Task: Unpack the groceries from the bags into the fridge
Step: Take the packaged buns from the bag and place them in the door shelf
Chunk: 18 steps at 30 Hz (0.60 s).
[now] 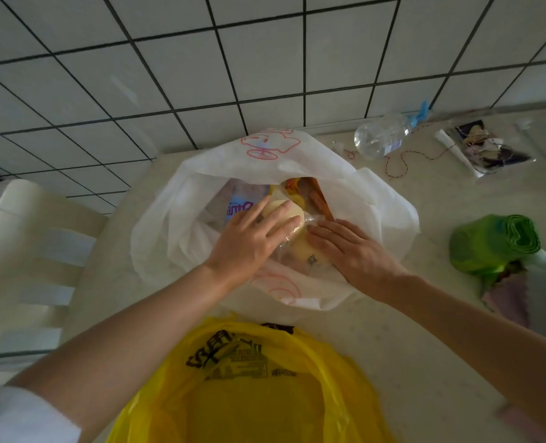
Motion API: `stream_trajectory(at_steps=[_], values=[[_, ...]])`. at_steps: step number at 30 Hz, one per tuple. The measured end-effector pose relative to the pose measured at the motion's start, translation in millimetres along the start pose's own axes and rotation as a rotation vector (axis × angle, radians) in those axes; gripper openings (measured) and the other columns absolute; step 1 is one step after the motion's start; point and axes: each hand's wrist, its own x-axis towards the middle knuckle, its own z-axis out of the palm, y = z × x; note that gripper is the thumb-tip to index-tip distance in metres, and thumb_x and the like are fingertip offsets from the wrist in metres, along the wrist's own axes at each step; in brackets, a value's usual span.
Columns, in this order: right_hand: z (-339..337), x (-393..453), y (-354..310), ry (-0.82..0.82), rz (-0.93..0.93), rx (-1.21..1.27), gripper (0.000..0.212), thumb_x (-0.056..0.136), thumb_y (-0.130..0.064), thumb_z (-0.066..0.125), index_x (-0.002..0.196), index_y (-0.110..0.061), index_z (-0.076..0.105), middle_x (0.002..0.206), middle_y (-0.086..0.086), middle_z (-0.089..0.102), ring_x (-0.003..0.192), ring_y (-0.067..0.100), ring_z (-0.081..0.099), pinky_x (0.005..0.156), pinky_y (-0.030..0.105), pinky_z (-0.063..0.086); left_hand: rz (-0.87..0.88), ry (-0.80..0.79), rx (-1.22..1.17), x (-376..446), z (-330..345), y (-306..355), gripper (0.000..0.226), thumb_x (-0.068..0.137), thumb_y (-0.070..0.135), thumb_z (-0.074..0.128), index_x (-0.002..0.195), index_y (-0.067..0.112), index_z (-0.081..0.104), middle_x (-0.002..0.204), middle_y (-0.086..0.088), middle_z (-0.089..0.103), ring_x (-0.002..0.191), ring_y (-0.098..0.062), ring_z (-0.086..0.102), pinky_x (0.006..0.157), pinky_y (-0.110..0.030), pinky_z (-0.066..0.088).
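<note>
A white bag with a red drawing [377, 199] lies open on the counter. Inside it is a clear plastic pack of pale round buns [297, 243], a blue-and-white packet [239, 206] and orange-wrapped items [319, 199]. My left hand [252, 241] lies on the left side of the bun pack with straight, spread fingers. My right hand [351, 247] lies flat against the pack's right side. Both hands are inside the bag's mouth. A yellow plastic bag with black print [265, 385] stands open nearest to me.
A beige counter [441, 330] runs to a tiled wall [265, 59]. At the back right lie an empty clear bottle [381, 135], red-white string [399, 161] and a clear packet of scraps [489, 145]. A green bag roll [492, 244] sits right. White slatted furniture [25, 251] stands left.
</note>
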Motion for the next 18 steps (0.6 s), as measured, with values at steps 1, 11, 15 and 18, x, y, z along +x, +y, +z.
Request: stream_trajectory(at_steps=[1, 11, 15, 18], values=[[-5, 0, -5, 0.008, -0.006, 0.012, 0.046, 0.087, 0.002, 0.061, 0.132, -0.001, 0.054, 0.136, 0.013, 0.055, 0.127, 0.030, 0.051, 0.103, 0.047, 0.044, -0.037, 0.012, -0.016, -7, -7, 2, 0.067, 0.079, -0.005, 0.061, 0.141, 0.018, 0.050, 0.147, -0.009, 0.046, 0.131, -0.040, 0.045, 0.088, -0.050, 0.053], [-63, -4, -69, 0.238, 0.135, -0.096, 0.044, 0.081, 0.004, 0.070, 0.123, -0.002, 0.062, 0.134, 0.015, 0.057, 0.128, 0.033, 0.050, 0.102, 0.052, 0.043, -0.388, 0.206, -0.215, -104, -96, 38, 0.050, 0.092, 0.012, 0.059, 0.141, 0.021, 0.050, 0.147, -0.004, 0.047, 0.131, -0.031, 0.047, 0.092, -0.047, 0.053], [-88, -28, -99, 0.287, 0.468, -0.061, 0.045, 0.083, -0.002, 0.068, 0.127, -0.001, 0.057, 0.135, 0.018, 0.054, 0.130, 0.039, 0.045, 0.102, 0.056, 0.040, -0.494, 0.254, -0.269, -160, -124, 60, 0.052, 0.090, 0.014, 0.056, 0.142, 0.020, 0.049, 0.147, -0.003, 0.046, 0.131, -0.027, 0.046, 0.094, -0.041, 0.053], [-98, -43, -137, 0.298, 0.512, 0.019, 0.043, 0.084, -0.002, 0.066, 0.126, -0.001, 0.056, 0.134, 0.017, 0.056, 0.130, 0.038, 0.044, 0.102, 0.055, 0.040, -0.582, 0.269, -0.323, -206, -139, 80, 0.062, 0.085, 0.007, 0.063, 0.143, 0.020, 0.046, 0.148, -0.002, 0.045, 0.132, -0.026, 0.045, 0.094, -0.042, 0.053]])
